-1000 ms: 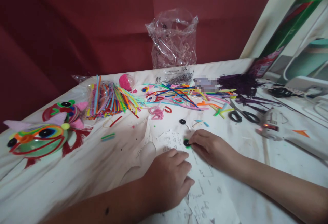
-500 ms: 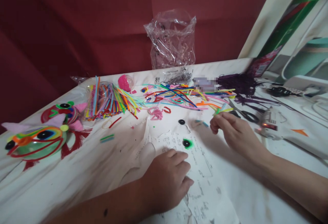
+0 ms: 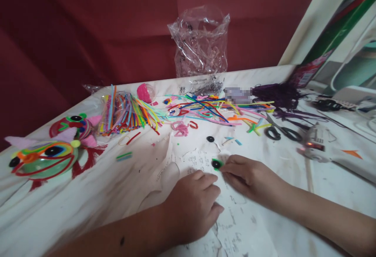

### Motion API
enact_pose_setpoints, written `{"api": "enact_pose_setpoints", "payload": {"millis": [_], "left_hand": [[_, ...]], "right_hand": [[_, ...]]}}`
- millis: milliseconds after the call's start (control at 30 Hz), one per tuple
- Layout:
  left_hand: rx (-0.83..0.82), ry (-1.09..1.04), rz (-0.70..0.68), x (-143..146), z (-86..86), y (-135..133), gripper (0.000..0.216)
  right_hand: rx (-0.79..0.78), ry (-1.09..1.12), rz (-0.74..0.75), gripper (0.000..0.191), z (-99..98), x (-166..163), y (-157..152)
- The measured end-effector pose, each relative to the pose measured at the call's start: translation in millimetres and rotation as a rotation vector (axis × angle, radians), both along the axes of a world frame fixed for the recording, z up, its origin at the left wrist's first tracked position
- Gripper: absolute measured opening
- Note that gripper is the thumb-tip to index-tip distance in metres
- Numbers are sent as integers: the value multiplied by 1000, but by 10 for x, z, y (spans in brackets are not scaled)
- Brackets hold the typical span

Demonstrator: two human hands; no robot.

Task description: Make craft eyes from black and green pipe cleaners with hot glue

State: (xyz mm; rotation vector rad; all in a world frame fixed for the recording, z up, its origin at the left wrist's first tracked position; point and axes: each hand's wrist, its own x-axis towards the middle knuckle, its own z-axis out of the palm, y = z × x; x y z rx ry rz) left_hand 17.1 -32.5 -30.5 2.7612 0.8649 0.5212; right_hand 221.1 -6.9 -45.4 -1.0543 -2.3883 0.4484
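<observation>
My right hand (image 3: 249,178) rests on a printed paper sheet (image 3: 232,218), and its fingertips pinch a small black button ringed with green (image 3: 216,164). My left hand (image 3: 192,206) lies knuckles-up on the same sheet, fingers curled under, pressing the paper flat just below the button. A second loose black button (image 3: 210,139) lies a little farther away on the white table (image 3: 88,198).
Colourful pipe-cleaner pieces (image 3: 205,110) and a bundle of bright sticks (image 3: 126,114) are strewn across the table's far half. Two decorated ball figures (image 3: 47,155) sit at left. Black-handled scissors (image 3: 280,131), a glue gun (image 3: 314,143), purple yarn (image 3: 276,96) and a clear plastic bag (image 3: 201,45) lie beyond.
My right hand, which had lifted off toward the pipe-cleaner pieces half a second ago, has come back down to the green-ringed button. My left hand has stayed put.
</observation>
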Motion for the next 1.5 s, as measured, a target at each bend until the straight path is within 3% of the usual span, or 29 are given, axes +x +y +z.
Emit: {"api": "enact_pose_setpoints", "payload": {"millis": [333, 1233, 1367, 1500], "left_hand": [[14, 0, -4, 3, 21, -1, 13], [1, -37, 4, 4, -9, 7, 12], [-3, -57, 12, 1, -22, 13, 12], [-20, -36, 2, 0, -14, 25, 12]], "right_hand": [[20, -71, -8, 22, -6, -21, 4], [51, 3, 47, 21, -33, 12, 36], [-30, 81, 20, 18, -37, 19, 40], [-269, 202, -140, 15, 1, 31, 59]]}}
